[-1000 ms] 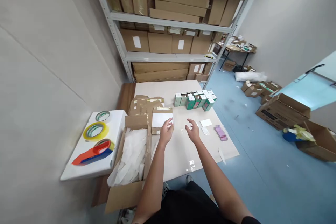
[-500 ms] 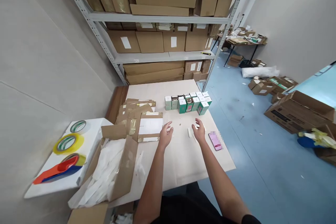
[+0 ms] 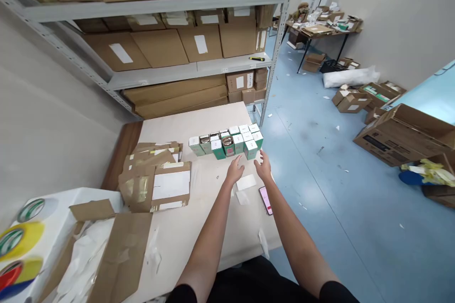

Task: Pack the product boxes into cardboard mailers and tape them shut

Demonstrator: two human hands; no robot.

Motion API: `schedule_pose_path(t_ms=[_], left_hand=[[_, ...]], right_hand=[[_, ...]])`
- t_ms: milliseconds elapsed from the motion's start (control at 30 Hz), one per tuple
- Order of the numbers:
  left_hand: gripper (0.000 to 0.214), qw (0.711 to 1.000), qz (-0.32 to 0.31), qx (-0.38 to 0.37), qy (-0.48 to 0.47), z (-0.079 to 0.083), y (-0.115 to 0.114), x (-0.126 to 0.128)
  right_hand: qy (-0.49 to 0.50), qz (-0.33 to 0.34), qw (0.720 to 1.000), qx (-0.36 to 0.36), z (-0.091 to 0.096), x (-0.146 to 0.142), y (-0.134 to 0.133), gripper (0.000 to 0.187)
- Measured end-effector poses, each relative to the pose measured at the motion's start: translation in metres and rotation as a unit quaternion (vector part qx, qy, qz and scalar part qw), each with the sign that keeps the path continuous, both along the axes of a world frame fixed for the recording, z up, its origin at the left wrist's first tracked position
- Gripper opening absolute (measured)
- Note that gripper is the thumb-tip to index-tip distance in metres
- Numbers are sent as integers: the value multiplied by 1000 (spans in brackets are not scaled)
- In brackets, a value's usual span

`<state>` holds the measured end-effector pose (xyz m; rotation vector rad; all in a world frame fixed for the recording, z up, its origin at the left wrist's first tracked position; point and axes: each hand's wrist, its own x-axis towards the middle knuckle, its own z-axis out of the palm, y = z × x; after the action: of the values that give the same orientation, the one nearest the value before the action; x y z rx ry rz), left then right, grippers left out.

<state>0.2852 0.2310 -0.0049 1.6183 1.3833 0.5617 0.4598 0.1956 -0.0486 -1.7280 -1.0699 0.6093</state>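
Leans over the table (image 3: 170,241), past a phone (image 3: 266,199) and a white slip (image 3: 246,182). Holds left hand (image 3: 235,170) and right hand (image 3: 263,168) close together, fingers spread, gripping nothing, just short of the green-and-white boxes (image 3: 227,143) clustered beyond. Faces cardboard-stacked shelves (image 3: 177,72) behind.

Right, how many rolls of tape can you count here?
3, all on the white stand, bottom left: a clear roll, a yellow roll, and one in the red dispenser, partly cut off.

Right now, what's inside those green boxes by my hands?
Among the green boxes, two open ones show something round inside; the rest are closed, so their contents are hidden.
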Motion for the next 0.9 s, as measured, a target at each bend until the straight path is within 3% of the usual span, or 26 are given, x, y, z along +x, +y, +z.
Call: schedule_pose_path(t_ms=[133,267,467,633,767,900], left_hand=[[71,997,-53,-1,55,-16,48,58],[71,990,-66,-23,122,-33,75,78],[63,989,-44,-5,142,-65,76,64],[58,999,4,-24,34,-81,82,56],[58,995,74,-39,-47,-81,76,42],[55,990,112,-25,-80,-70,51,17]], right_hand=[[-19,8,1000,-8,-14,22,15,66],[-37,19,999,-18,-28,40,35,67],[-56,66,995,-55,-63,41,76,69],[-50,86,995,-30,-89,18,91,75],[-43,98,994,-10,-86,1,82,75],[-57,97,993,-24,-66,-19,61,64]])
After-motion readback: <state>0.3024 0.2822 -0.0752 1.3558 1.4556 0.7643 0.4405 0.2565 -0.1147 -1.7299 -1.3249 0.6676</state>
